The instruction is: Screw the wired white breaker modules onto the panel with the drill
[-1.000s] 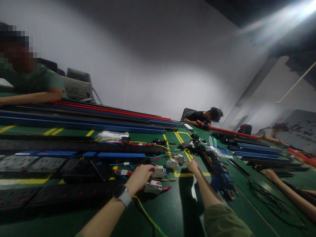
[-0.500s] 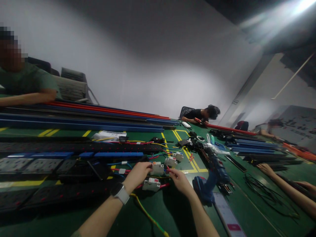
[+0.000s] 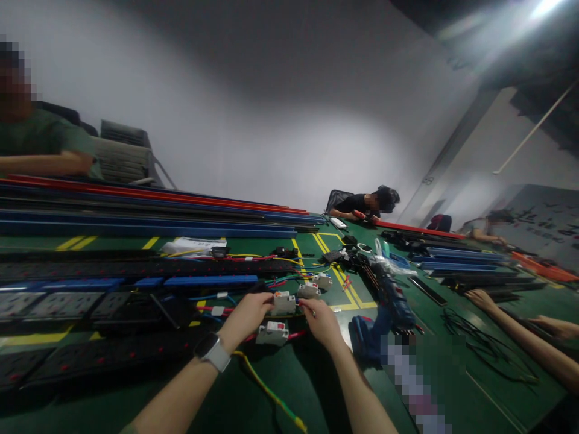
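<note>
My left hand, with a watch on its wrist, grips the left end of a white circuit breaker. At the breaker's right end my right hand is closed in a pinch on a short red wire. Whether the wire sits inside the terminal I cannot tell. Just below lies another breaker with red wire at both ends. Two more breakers, one and another farther back, stand behind. A yellow-green wire runs toward the table's front.
Long black socket strips fill the left side. A blue cordless drill stands right of my hand, near a blurred-out phone. Coiled black cable and a co-worker's arm are farther right. Metal profiles lie behind.
The view has shifted slightly. My right fingertips are now closer to the breaker's right end, with the red wire still pinched. My left hand keeps its grip.
</note>
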The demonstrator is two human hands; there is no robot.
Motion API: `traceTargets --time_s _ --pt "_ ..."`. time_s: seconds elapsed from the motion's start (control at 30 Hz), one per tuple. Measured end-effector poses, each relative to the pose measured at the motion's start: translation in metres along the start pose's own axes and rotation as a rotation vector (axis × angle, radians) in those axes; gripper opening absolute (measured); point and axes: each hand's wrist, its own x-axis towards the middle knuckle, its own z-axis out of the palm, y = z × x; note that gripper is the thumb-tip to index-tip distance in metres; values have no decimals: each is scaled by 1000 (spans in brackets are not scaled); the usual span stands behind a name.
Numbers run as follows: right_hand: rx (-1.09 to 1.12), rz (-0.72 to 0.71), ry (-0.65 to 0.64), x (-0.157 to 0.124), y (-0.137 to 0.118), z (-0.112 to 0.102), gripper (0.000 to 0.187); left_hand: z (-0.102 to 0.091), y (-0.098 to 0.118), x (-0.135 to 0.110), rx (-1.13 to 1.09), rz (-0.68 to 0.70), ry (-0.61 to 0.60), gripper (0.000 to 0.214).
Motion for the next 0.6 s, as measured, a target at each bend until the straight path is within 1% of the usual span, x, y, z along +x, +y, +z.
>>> traceTargets --time_s 0.1,0.23,0.3,0.47,0.6 --pt "-70 -14 44 0 -7 -1 31 1 -2 0 10 1 6 25" --pt "-160 -82 97 -1 -13 3 31 3 -4 0 37 -1 16 25" --pt "-124 -84 93 -2 -10 9 31 4 -4 1 43 1 14 24" --pt "33 -24 119 -1 6 24 34 2 -1 1 74 -25 1 25" --pt "45 -58 120 2 12 26 35 2 1 0 127 -51 33 26"
